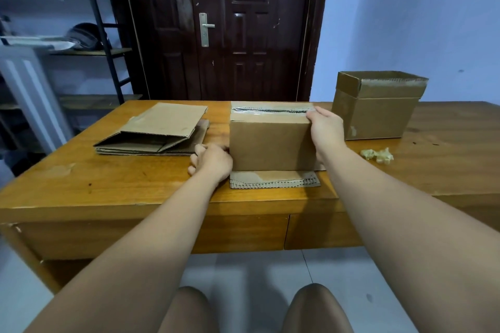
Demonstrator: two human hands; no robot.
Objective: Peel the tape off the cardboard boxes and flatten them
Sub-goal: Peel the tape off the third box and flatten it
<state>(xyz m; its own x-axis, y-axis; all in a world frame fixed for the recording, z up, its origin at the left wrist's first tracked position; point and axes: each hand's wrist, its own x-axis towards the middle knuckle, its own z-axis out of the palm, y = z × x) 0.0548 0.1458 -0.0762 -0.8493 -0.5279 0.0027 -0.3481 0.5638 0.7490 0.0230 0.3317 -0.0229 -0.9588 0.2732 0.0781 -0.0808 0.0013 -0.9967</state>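
Note:
A brown cardboard box [270, 143] stands in the middle of the wooden table [108, 184]. A strip of clear tape [270, 111] runs along its top, and one flap lies flat toward me. My right hand [326, 127] grips the box's upper right corner, fingers at the end of the tape. My left hand [212, 161] is pressed against the box's lower left edge with its fingers curled. A stack of flattened boxes [157, 130] lies to the left. A second box [378, 105], open at the top, stands at the right.
Crumpled balls of peeled tape [377, 155] lie on the table to the right. A dark door [230, 27] is behind the table, a metal shelf rack [89, 35] stands at the left, and my knees show below the table's front edge.

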